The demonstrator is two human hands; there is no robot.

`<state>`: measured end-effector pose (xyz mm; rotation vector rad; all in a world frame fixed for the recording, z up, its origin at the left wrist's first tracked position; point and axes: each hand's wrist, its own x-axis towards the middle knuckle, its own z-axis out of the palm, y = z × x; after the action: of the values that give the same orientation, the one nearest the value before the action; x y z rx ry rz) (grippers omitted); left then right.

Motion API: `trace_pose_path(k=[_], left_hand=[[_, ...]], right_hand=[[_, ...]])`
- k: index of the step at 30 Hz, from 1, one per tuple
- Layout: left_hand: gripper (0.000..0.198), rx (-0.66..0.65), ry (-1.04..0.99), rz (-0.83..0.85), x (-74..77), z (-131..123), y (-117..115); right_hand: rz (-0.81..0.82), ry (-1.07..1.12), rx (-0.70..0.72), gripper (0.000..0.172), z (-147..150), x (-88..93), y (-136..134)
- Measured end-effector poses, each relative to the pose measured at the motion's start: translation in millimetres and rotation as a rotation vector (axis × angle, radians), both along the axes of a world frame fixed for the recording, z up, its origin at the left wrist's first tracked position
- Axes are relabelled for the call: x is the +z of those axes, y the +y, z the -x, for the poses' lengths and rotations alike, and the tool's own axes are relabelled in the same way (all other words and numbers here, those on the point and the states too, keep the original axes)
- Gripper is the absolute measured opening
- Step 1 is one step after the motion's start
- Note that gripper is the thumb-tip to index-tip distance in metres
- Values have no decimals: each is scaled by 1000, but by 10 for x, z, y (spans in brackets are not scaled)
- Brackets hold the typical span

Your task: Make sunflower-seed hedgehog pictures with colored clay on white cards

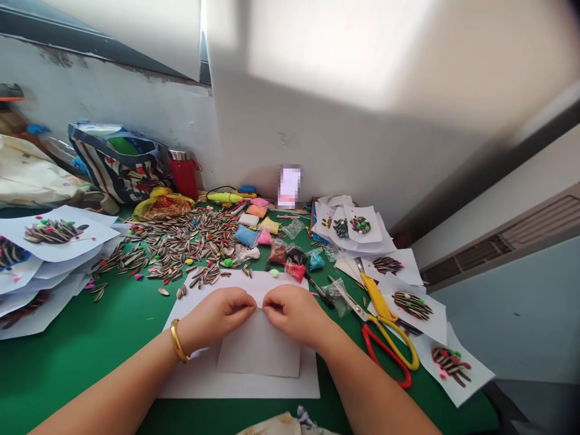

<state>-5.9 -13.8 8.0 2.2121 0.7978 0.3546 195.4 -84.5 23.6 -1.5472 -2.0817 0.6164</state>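
Both hands pinch the top edge of a small white sheet of paper (260, 350), close together near its middle. My left hand (222, 317), with a gold bangle on the wrist, is closed on the paper from the left. From the right, my right hand (292, 314) grips the same edge, thumb and fingers pressed together. Beneath the small sheet lies a larger white sheet (181, 386) on the green table. A loose heap of striped sunflower seeds (199, 235) spreads just beyond my left hand. Small bags of coloured clay, among them a blue bag (247, 236), lie past my fingertips.
Scissors (385, 344) and a yellow utility knife (378, 296) lie right of my right hand. Papers with seed figures are stacked at left (67, 251) and right (412, 305). A red bottle (183, 175) and a striped bag (120, 163) stand against the back wall.
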Motion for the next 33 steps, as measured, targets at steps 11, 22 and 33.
trace_pose_path(k=[11, 22, 33], left_hand=[[21, 25, 5, -125, 133, 197, 219], [21, 112, -132, -165, 123, 219, 167], [16, -25, -61, -122, 75, 29, -25]], right_hand=[[13, 79, -67, 16, -136, 110, 35], [-11, 70, -52, 16, -97, 127, 16], [-31, 56, 6, 13, -1, 59, -7]])
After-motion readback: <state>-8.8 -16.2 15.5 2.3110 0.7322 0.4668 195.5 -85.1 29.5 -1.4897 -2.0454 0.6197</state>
